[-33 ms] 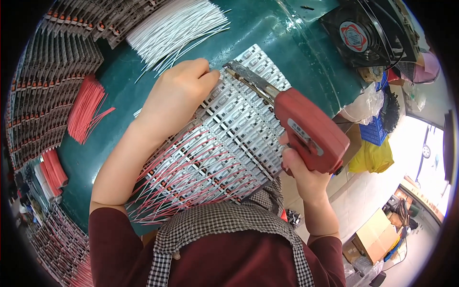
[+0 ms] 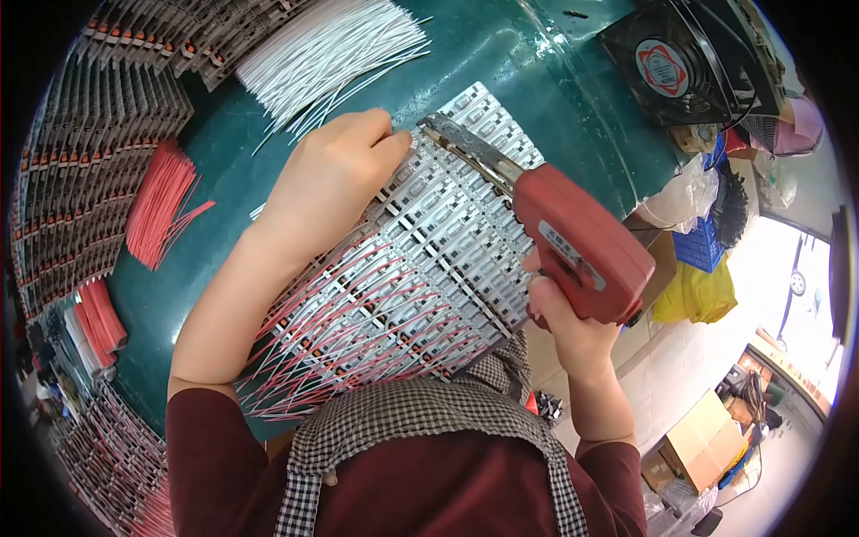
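My right hand (image 2: 573,327) is wrapped round the grip of a red soldering gun (image 2: 582,242). The gun's dark metal tip points up and left, over the upper end of a panel of small silver-white boards (image 2: 447,233). My left hand (image 2: 353,157) is closed beside that tip at the panel's upper left edge, knuckles up. Its fingertips are hidden, so I cannot make out what they pinch. Many thin red and white wires (image 2: 358,331) trail from the panel's nearer part, toward my checked apron (image 2: 403,412).
On the green table (image 2: 501,54) lie a bundle of white wires (image 2: 331,58) and a bundle of red ones (image 2: 161,206). Stacked board panels (image 2: 80,179) line the left side. A black fan (image 2: 667,67) stands at the far right, near a plastic bag (image 2: 684,197).
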Demonstrator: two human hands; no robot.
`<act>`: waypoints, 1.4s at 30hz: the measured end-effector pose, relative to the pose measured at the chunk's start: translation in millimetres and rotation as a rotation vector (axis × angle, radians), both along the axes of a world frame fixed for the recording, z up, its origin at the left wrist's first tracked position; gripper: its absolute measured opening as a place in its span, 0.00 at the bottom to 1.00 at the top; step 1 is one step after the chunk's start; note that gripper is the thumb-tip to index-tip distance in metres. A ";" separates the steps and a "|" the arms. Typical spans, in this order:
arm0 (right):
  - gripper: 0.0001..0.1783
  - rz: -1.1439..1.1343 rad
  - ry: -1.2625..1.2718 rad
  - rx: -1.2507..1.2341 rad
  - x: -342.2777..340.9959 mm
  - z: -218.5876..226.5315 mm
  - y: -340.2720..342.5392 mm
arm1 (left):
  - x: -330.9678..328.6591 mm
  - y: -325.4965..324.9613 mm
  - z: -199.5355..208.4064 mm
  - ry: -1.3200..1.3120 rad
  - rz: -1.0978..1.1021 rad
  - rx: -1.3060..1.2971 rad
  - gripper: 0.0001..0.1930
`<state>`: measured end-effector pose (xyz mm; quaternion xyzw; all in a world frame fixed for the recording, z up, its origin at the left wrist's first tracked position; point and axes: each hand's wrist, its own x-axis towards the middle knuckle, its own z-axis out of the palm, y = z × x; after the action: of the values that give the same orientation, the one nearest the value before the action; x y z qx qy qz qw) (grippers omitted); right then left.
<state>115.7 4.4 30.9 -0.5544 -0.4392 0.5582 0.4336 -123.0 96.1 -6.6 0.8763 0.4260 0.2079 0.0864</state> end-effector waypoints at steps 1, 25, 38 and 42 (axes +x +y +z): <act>0.20 0.000 0.001 -0.001 0.1 0.2 1.1 | 0.1 0.3 0.4 0.008 -0.006 0.006 0.08; 0.22 -0.031 0.014 0.017 1.9 3.7 -1.1 | 5.2 -0.3 3.7 0.080 -0.011 0.105 0.06; 0.22 0.038 0.085 0.015 6.4 3.8 -6.4 | 10.0 -7.1 5.0 0.090 -0.033 0.105 0.11; 0.19 0.037 0.019 -0.021 7.6 5.9 -6.5 | 11.1 -6.7 4.6 0.070 -0.052 0.096 0.11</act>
<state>123.3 -2.1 36.8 -0.5454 -0.4393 0.5759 0.4218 -112.0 89.4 -2.1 0.8968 0.3956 0.1952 0.0348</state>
